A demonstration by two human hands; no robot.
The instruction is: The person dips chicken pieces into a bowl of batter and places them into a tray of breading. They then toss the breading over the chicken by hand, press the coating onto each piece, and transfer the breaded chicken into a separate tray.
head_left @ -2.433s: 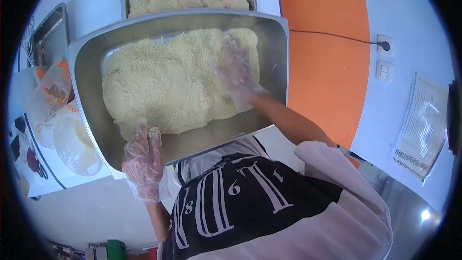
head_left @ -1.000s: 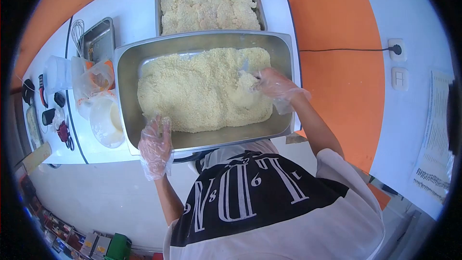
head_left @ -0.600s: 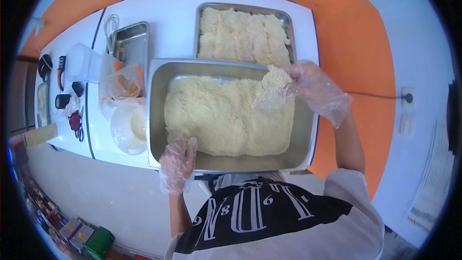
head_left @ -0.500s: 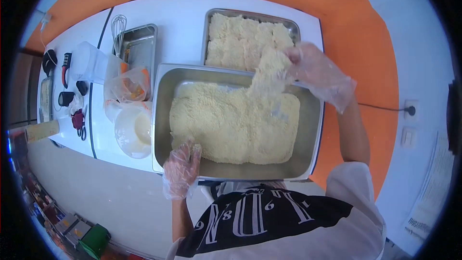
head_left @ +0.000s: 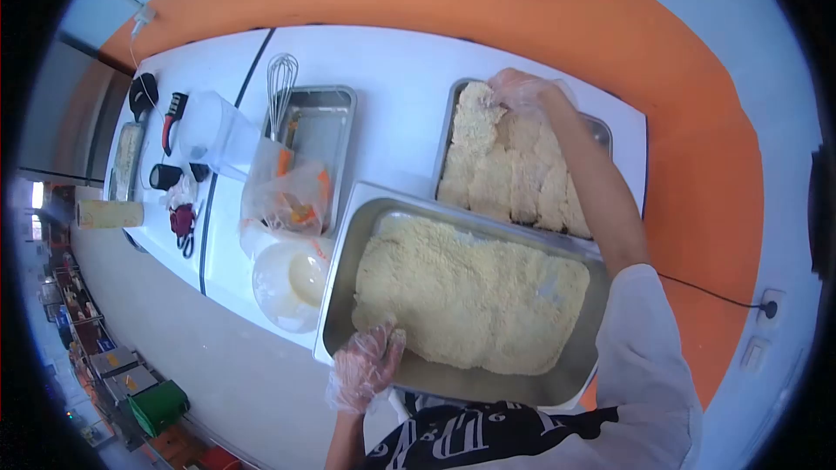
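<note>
My right hand (head_left: 527, 91), in a clear plastic glove, reaches over the shallow metal tray (head_left: 446, 144) at the back. Its fingers are closed on a crumb-coated piece (head_left: 477, 113) at the tray's far left corner. Several more coated pieces (head_left: 501, 178) lie packed together in that tray. My left hand (head_left: 370, 361), gloved too, rests over the near left corner of the deep steel pan (head_left: 461, 383). Its fingers are loosely bent and apart, with crumbs on the tips, beside the pale yellow breading (head_left: 470, 296) spread in the pan.
Left of the pan stand a bowl of pale liquid (head_left: 305, 278) and a plastic bag with orange bits (head_left: 292, 200). A whisk (head_left: 281, 91) leans in a small metal tray (head_left: 340, 130). Farther left are a clear container (head_left: 213, 130) and a knife sharpener (head_left: 174, 117).
My right hand has carried the coated piece from above the deep pan to the back tray's far left corner. The view has shifted; my left hand stays at the pan's near corner.
</note>
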